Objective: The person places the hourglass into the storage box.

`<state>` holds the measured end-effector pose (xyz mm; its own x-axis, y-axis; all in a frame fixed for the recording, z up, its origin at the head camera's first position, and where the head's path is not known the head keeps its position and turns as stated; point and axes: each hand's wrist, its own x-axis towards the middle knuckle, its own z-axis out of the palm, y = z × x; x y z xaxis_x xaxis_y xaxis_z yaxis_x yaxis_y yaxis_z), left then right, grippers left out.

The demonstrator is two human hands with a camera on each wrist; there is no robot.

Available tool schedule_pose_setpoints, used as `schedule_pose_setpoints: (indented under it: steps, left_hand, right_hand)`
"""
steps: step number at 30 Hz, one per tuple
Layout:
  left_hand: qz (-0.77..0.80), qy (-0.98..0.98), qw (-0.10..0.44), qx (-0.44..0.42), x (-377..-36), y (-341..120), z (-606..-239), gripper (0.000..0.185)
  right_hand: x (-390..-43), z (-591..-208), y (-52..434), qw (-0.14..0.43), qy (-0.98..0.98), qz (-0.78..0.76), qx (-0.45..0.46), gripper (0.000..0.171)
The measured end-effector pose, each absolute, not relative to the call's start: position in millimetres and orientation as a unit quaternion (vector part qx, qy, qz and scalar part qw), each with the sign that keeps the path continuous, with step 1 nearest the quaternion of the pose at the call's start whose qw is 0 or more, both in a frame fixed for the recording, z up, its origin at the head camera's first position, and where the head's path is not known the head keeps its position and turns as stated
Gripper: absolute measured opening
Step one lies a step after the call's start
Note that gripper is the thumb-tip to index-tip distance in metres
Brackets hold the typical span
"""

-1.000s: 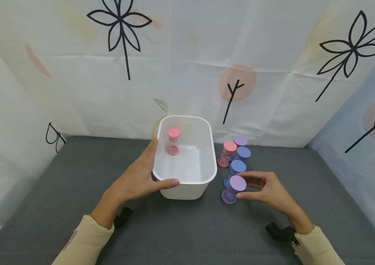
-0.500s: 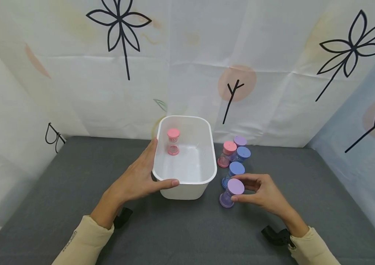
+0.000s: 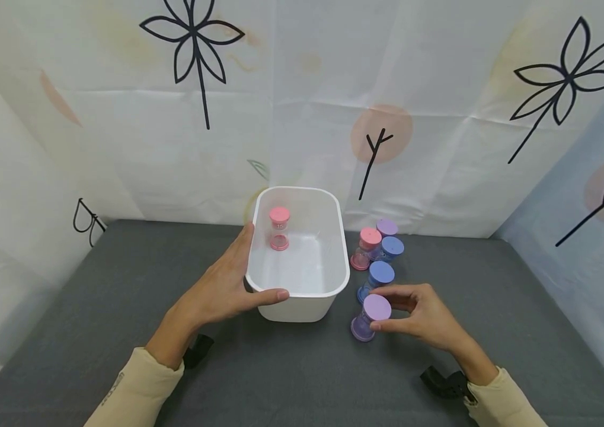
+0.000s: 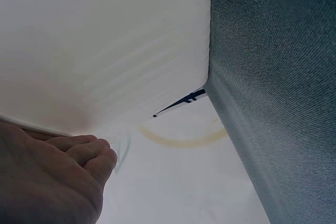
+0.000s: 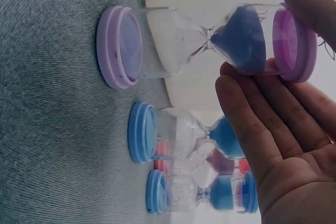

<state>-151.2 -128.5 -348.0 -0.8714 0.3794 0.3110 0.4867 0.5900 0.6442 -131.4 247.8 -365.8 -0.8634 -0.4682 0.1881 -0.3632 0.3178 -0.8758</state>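
Observation:
My right hand (image 3: 424, 314) pinches a purple-capped hourglass (image 3: 364, 320) near its top, thumb on one side and fingers on the other. The right wrist view shows this hourglass (image 5: 239, 40) upright, most of its dark purple sand in the upper bulb. Just behind it stands a blue hourglass (image 3: 382, 273), close to my fingertips. With my left hand (image 3: 221, 287) I hold the near left corner of a white plastic bin (image 3: 302, 308), thumb over the front rim. Inside the bin stands a pink hourglass (image 3: 279, 228). Curled fingers (image 4: 86, 153) lie against the bin's rim in the left wrist view.
Farther back, right of the bin, a pink hourglass (image 3: 370, 240), another blue hourglass (image 3: 392, 247) and another purple hourglass (image 3: 387, 227) cluster together. A dark grey cloth (image 3: 291, 379) covers the table. White patterned fabric (image 3: 307, 118) hangs behind it and at both sides.
My right hand has drawn the purple hourglass toward me and slightly left. The blue hourglass behind it shifted a little left. My left hand and the bin have stayed put.

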Motion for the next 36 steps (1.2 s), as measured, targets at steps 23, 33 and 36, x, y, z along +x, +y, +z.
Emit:
schedule_pose_setpoints:
  steps: [23, 33, 36]
  left_hand:
    - [-0.381, -0.890, 0.065, -0.240, -150.9, -128.7, -347.0, 0.125]
    - [-0.380, -0.893, 0.059, -0.235, -149.9, -129.2, -348.1, 0.128]
    - [-0.383, -0.891, 0.061, -0.237, -149.8, -129.4, -347.3, 0.127]
  right_hand:
    - [-108.9, -315.8, 255.3, -0.042, 0.730, -0.631, -0.260, 0.046]
    - [-118.1, -287.9, 241.5, -0.087, 0.663, -0.692, -0.272, 0.046]
    - [-127.2, -274.1, 233.0, -0.092, 0.643, -0.707, -0.280, 0.043]
